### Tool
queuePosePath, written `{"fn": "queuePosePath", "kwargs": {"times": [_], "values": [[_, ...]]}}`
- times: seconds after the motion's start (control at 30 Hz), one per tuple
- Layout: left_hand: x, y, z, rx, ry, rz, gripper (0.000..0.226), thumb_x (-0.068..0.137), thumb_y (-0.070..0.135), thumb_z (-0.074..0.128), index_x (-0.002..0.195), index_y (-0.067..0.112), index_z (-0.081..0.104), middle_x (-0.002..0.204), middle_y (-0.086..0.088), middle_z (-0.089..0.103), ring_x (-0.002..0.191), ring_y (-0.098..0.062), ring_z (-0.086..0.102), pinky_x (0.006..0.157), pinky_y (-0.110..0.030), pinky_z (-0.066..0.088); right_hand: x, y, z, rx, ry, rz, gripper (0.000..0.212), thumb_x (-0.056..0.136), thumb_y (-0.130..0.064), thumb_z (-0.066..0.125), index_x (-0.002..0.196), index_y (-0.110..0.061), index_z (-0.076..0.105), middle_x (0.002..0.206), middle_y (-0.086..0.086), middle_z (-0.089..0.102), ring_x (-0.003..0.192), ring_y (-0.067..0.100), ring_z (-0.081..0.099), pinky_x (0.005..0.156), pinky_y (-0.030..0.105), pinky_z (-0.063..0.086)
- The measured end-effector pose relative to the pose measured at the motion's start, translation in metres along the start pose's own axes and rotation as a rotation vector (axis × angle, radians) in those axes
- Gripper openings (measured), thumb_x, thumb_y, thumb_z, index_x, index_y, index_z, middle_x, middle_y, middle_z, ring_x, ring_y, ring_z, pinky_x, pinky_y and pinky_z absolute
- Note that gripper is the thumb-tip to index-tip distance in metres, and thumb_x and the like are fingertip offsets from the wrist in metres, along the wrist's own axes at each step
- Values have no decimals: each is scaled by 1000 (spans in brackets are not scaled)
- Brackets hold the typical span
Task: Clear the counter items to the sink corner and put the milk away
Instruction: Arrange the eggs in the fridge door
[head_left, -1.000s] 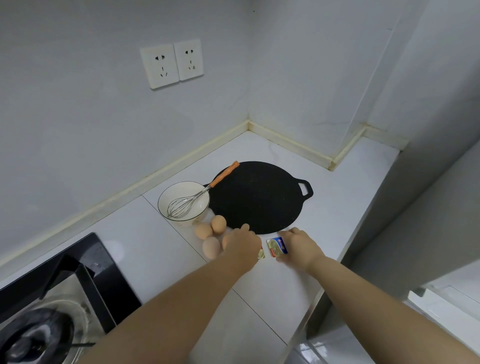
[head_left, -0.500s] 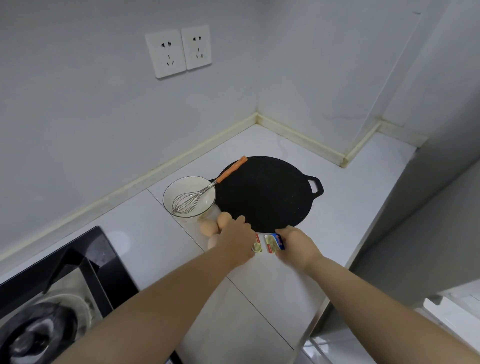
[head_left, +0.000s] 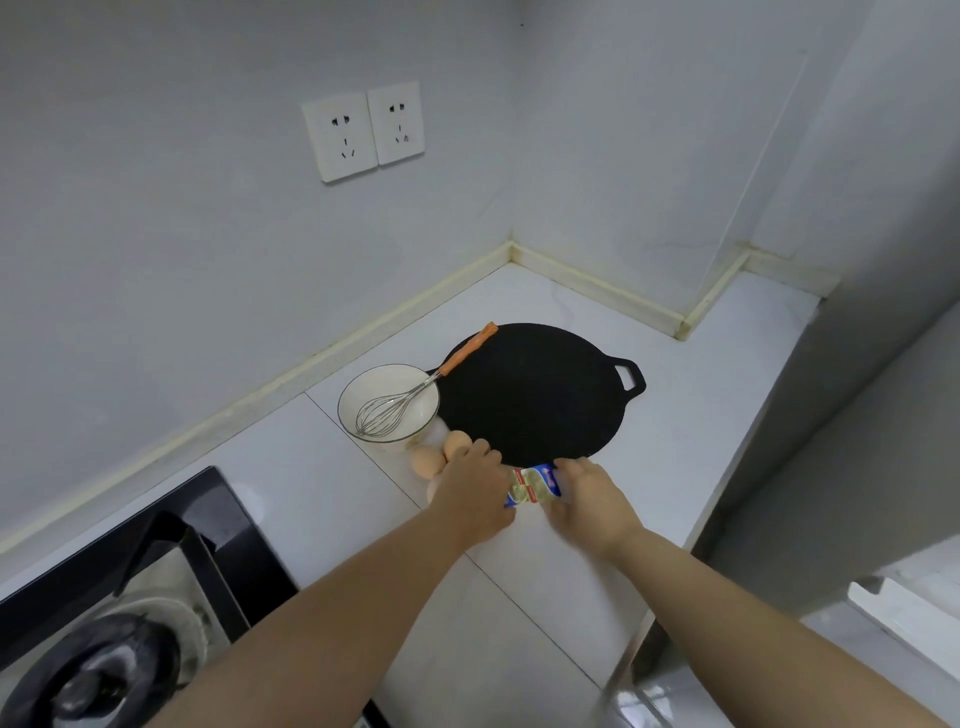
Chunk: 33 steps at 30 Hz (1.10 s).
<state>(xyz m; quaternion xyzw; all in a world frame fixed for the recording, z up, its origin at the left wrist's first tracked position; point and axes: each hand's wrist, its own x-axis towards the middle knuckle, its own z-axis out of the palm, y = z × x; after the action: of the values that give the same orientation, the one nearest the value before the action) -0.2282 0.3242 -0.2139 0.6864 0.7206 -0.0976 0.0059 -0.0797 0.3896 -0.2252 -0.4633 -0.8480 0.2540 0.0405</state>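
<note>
- Where the white counter (head_left: 701, 415) runs into the wall corner, its surface turns right along a yellowed sealing strip; a double wall socket (head_left: 363, 132) sits on the wall above.
- At the counter's near left edge lies a black gas hob (head_left: 171, 571), with one burner in view.
- Near the middle of the counter lies a round black griddle pan (head_left: 535, 395), flat, with its loop handle pointing to the right edge.
- Just left of the pan stands a white bowl (head_left: 375, 382), its rim touching or nearly touching the pan.
- The left hand (head_left: 470, 493) reaches in over the eggs with knuckles up and fingers curled down, gripping the left end of the packet.
- The right hand (head_left: 589, 501) grips the packet's right end, fingertips at its far corner.
- A wire whisk (head_left: 384, 413) leans in the bowl, its orange handle lying over the pan's rim.
- Brown eggs (head_left: 428, 460) cluster in front of the bowl, partly hidden by the left hand.
- Between the two hands, at the pan's near rim, sits a small blue-and-gold packet (head_left: 535, 486), tilted; its print is too small to read.
</note>
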Motion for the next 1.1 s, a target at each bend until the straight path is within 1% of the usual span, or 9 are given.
{"fn": "queuePosePath", "kwargs": {"times": [0.07,0.13,0.33,0.47,0.67,0.77,0.87,1.0,1.1], "values": [[-7,2,-3,-34,35,-3,42,89,46,50,116,14,57,111,-3,59,105,-17,48,90,-31,39,-8,-1,-7,-23,25,29,54,91,-28,56,140,-14,38,135,4,47,124,17,44,100,25,37],[-16,3,-10,-65,88,-3,41,90,45,48,115,14,58,112,-2,58,107,-17,48,90,-30,40,-16,-5,-13,-50,60,38,56,93,-25,53,144,-13,31,141,5,41,131,18,37,105,27,34],[-43,14,-34,-119,146,-42,43,90,39,48,125,15,52,125,-3,52,117,-17,44,99,-32,38,-50,-16,-27,-81,98,48,55,94,-23,49,145,-14,30,143,5,39,131,20,36,106,28,33],[-70,26,-58,-155,216,-30,50,90,34,51,136,15,42,141,-5,40,131,-20,33,107,-34,32,-82,-26,-44,-109,155,33,56,92,-20,48,145,-12,30,144,6,37,132,21,34,107,29,32],[-120,36,-80,-244,293,-20,62,91,32,51,146,16,26,152,-5,23,142,-21,17,113,-33,19,-129,-49,-64,-117,236,39,57,91,-18,48,144,-11,29,145,7,35,133,23,32,108,30,29],[-149,33,-86,-262,314,14,65,91,32,50,147,16,21,155,-5,18,143,-21,13,114,-33,16,-156,-65,-68,-113,284,72,57,92,-19,49,144,-10,29,146,7,34,134,24,31,110,31,28],[-181,29,-86,-275,291,31,67,91,34,49,148,16,18,156,-6,14,144,-22,10,114,-33,14,-189,-83,-65,-115,300,103,56,92,-19,48,144,-10,29,146,8,34,134,24,30,110,32,27],[-224,27,-93,-300,327,90,65,91,33,48,147,18,19,157,-6,10,145,-22,6,115,-33,10,-237,-106,-63,-134,357,119,55,92,-19,48,144,-10,30,147,7,34,135,23,30,110,30,26],[-256,31,-96,-361,365,101,62,91,32,49,145,18,21,156,-4,13,143,-20,12,113,-32,16,-273,-122,-59,-102,423,128,55,92,-18,49,143,-10,31,146,7,35,135,22,30,111,28,24]]}}
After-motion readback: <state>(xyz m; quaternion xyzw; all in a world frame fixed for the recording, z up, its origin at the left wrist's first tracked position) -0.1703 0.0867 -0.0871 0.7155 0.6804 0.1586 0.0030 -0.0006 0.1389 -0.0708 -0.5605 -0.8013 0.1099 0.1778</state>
